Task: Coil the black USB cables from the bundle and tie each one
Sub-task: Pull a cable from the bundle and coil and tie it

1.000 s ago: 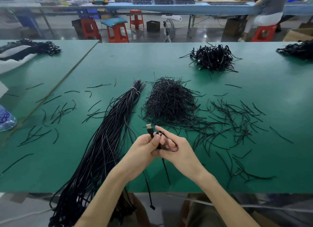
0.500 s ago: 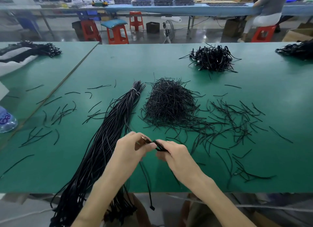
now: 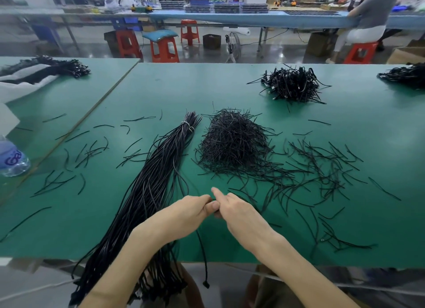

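Head view, coiling station. The left hand's (image 3: 190, 212) fingers (image 3: 212, 206) curl and pinch one black USB cable (image 3: 202, 250) against the thumb. The right hand (image 3: 239, 213) meets it knuckle to knuckle: its index finger (image 3: 217, 191) points straight out, and the other fingers fold under, seemingly onto the same cable, though that contact is hidden. The cable's free length hangs from the hands over the near table (image 3: 161, 89) edge, its plug dangling below.

We judge that a coil is just being started. To do it well, we keep the left pinch fixed as the anchor, let the right hand feed even loops into it, and keep the hanging tail away from the bundle (image 3: 147, 192) just to the left, where it could snag.

The heap of ties (image 3: 232, 142) lies close ahead, within reach for binding. The pile of coiled cables (image 3: 292, 84) sits farther back.

Of writing we read only "Ga", in blue, on the bottle (image 3: 12, 160) at far left; the rest is cut off.
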Tool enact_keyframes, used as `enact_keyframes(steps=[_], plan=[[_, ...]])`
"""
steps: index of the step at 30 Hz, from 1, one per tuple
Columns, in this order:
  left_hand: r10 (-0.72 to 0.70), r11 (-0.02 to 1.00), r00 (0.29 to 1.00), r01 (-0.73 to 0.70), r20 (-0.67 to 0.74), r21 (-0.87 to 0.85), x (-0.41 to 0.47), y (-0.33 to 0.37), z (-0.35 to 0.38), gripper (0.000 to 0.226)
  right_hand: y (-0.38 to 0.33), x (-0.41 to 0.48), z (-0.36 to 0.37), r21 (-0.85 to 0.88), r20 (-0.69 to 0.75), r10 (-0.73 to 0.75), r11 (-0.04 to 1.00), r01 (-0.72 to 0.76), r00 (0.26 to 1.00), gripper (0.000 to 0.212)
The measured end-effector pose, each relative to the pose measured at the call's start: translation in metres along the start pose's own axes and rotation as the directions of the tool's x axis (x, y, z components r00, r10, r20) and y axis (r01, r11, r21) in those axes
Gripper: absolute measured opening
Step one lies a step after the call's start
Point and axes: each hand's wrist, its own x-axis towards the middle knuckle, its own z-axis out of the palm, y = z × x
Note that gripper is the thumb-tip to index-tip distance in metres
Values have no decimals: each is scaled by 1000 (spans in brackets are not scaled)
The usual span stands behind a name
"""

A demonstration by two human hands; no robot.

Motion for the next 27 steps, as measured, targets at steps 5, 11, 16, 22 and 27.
enact_keyframes(steps=[5,11,16,22,27], plan=[[10,1000,999,-9,49,-9,-1,-5,12,37,3,-7,5,130,-23,67,989,-64,997,58],[43,997,999,-43,17,60,-2,-9,20,38,1,-5,6,152,26,34,988,-37,999,68],[75,991,997,-76,15,107,-4,-10,21,46,-1,-2,7,155,40,48,987,-54,998,73],[57,980,997,-64,43,187,-1,-12,26,34,1,-4,10,139,15,4,990,-6,1000,68],[91,967,990,-62,-110,246,0,-16,22,27,4,-1,11,-97,-96,-89,992,80,991,41]])
